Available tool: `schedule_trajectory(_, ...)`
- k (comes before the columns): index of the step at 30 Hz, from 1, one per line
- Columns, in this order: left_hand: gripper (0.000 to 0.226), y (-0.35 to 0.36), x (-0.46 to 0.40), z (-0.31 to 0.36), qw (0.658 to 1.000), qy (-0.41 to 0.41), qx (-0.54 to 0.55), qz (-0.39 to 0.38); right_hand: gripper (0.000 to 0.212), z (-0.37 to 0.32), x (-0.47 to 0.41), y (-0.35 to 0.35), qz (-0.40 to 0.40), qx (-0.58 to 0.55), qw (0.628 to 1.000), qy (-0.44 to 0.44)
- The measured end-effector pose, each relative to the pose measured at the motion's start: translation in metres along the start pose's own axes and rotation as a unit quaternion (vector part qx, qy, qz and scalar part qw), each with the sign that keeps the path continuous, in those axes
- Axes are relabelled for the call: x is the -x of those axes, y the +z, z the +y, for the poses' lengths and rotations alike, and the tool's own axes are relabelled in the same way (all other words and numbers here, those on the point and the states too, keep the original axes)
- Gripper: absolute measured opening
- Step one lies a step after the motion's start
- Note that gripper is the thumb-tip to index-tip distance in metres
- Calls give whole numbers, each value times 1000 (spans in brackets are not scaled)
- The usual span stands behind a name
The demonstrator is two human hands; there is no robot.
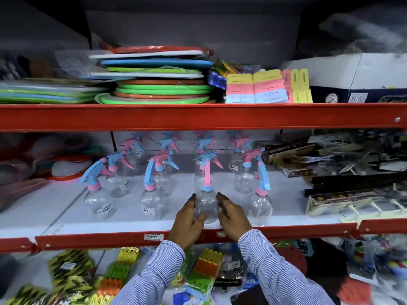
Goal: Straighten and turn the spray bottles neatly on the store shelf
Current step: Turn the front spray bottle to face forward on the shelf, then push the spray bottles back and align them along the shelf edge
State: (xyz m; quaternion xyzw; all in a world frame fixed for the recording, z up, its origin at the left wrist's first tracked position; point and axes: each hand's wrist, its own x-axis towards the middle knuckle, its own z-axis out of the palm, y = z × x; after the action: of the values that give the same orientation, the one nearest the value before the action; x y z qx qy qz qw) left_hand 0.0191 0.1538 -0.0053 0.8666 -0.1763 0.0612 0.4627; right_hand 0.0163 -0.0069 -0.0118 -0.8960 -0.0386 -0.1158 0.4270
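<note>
Several clear spray bottles with pink and blue trigger heads stand in rows on the white middle shelf (123,219). A front-row bottle (206,203) with a blue head and pink trigger stands upright near the shelf's front edge. My left hand (187,223) cups its left side and my right hand (231,216) cups its right side, fingers curved around the clear body. To its left stand two front bottles (98,201) (150,203) with price labels facing me. Another bottle (261,203) stands to the right.
A red shelf rail (198,117) runs above the bottles, with stacked coloured mats (154,84) on top. Dark boxed goods (343,172) crowd the right of the middle shelf. Packaged clips (198,271) fill the shelf below the lower red rail (88,239).
</note>
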Motion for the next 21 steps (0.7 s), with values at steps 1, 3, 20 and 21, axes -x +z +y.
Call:
schedule_trajectory(1, 60, 0, 2, -2, 1000, -3, -4, -1, 56, 1, 2, 1, 2, -2, 1000, 1)
schedule_trajectory(3, 63, 1, 8, -5, 1000, -8, -11, 0, 56, 2, 6, 1, 3, -3, 1000, 3)
schedule_trajectory(20, 69, -4, 64, -12, 968, 69, -216, 103, 70, -6, 67, 11, 113, 125, 980, -103)
schedule_trajectory(21, 68, -8, 70, -14, 958, 76, -247, 120, 69, -7, 72, 15, 124, 154, 972, -127)
